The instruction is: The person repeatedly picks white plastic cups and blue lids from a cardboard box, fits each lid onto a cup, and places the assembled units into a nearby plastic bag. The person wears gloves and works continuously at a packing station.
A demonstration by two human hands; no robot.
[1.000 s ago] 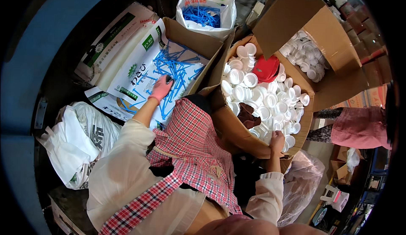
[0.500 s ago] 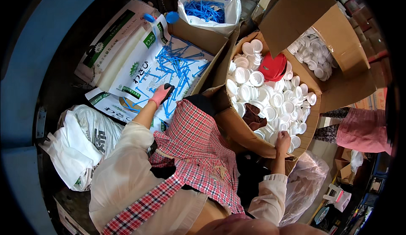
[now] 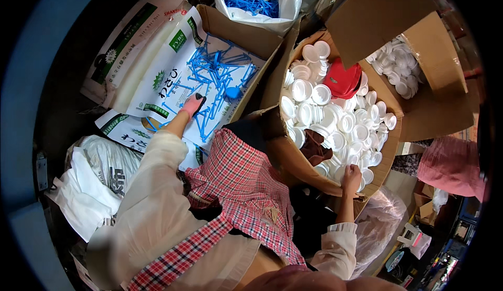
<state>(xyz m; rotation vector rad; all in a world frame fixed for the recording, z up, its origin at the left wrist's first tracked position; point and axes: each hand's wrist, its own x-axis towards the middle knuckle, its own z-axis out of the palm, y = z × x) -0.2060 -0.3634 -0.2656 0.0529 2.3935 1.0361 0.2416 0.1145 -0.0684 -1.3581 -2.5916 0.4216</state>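
Observation:
My left hand [image 3: 193, 104], in a pink glove with dark fingertips, rests over a loose pile of thin blue plastic sticks with wider ends [image 3: 220, 66]. The sticks lie on white printed sheeting [image 3: 149, 84] in an open carton. Its fingers point down and are mostly hidden. A round blue cap [image 3: 232, 93] shows among the sticks. My bare right hand [image 3: 351, 177] is at the near edge of a carton [image 3: 283, 152] full of round white plastic lids [image 3: 335, 120]. Its fingers are curled in against the lids, and what they hold is hidden.
A red pouch [image 3: 343, 78] and a brown crumpled piece [image 3: 316, 147] lie on the lids. Behind stands a white bag [image 3: 285, 18] of blue sticks. White sacks [image 3: 89, 181] sit at left, clear plastic [image 3: 380, 212] at right. Another person's pink garment [image 3: 453, 165] shows far right.
My left hand has drawn back slightly toward me over the sticks. Two round blue pieces at the carton's far end are gone from sight; one now shows among the sticks. My right hand stays put.

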